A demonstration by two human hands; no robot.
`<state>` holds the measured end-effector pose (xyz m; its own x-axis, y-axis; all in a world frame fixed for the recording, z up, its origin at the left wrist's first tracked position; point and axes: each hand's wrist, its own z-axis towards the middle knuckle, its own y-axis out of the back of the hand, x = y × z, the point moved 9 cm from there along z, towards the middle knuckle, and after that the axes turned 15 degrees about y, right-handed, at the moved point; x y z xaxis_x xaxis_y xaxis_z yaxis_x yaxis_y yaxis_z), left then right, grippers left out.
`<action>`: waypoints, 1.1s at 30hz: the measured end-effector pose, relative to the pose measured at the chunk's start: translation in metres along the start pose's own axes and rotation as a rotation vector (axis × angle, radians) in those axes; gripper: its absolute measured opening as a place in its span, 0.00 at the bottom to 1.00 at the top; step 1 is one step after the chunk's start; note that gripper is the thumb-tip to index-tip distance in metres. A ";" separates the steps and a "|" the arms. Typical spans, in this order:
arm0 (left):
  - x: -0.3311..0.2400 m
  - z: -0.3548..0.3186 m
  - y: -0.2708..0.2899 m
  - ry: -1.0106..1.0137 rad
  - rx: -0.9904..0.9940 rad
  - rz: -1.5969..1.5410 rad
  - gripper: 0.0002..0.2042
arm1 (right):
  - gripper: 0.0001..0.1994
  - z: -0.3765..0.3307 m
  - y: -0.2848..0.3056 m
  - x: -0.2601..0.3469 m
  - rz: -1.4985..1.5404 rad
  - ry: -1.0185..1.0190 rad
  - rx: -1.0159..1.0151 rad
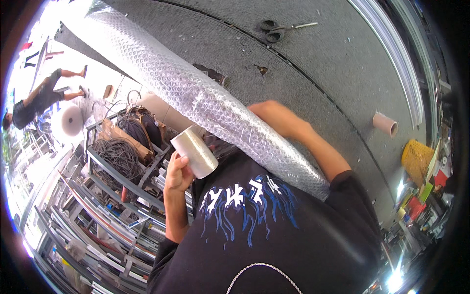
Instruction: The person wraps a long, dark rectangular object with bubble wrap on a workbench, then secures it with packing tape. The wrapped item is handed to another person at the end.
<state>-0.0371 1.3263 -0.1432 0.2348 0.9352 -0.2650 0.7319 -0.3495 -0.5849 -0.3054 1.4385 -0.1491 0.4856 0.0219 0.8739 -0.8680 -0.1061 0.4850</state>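
Note:
A long bundle sheathed in bubble wrap [196, 93] slants from the upper left down to my right upper arm, resting over the edge of the grey-topped table [313, 63]. On the near side of it, my left hand [178, 172] is closed around a mini roll of clear wrapping film [195, 153], fingers and thumb gripping its end. My right arm reaches over the bundle. Close against the bundle's far side is my right hand [275, 116], slightly blurred, its fingers partly hidden. What the bubble wrap encloses cannot be made out.
Black scissors [275, 32] and a cardboard tube [385, 124] lie on the table. Long pale profiles [391, 49] run along its far right, near a yellow basket [417, 160]. At left stands a metal rack [110, 171] with coiled cables and bars; a person [44, 98] walks beyond.

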 end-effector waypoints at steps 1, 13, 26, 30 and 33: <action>-0.002 -0.007 -0.004 -0.008 0.004 -0.011 0.37 | 0.09 0.001 0.031 -0.004 0.026 -0.116 -0.134; -0.036 0.006 -0.068 -0.095 -0.064 0.093 0.17 | 0.32 0.067 0.027 0.145 -0.237 0.402 -0.206; -0.172 0.087 -0.188 -0.585 0.200 2.564 0.36 | 0.22 0.054 0.068 0.154 -0.525 0.650 -0.453; -0.167 0.119 -0.186 -0.522 0.444 2.593 0.39 | 0.19 0.055 0.091 0.128 -0.714 0.524 -0.548; -0.174 0.105 -0.189 -0.756 0.422 2.460 0.37 | 0.18 0.051 0.116 0.081 -0.714 0.323 -0.647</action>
<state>-0.2837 1.2236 -0.0670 -0.1793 -0.9214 -0.3448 -0.3761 -0.2596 0.8895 -0.3615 1.3776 -0.0242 0.9446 0.1474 0.2934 -0.3218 0.5932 0.7380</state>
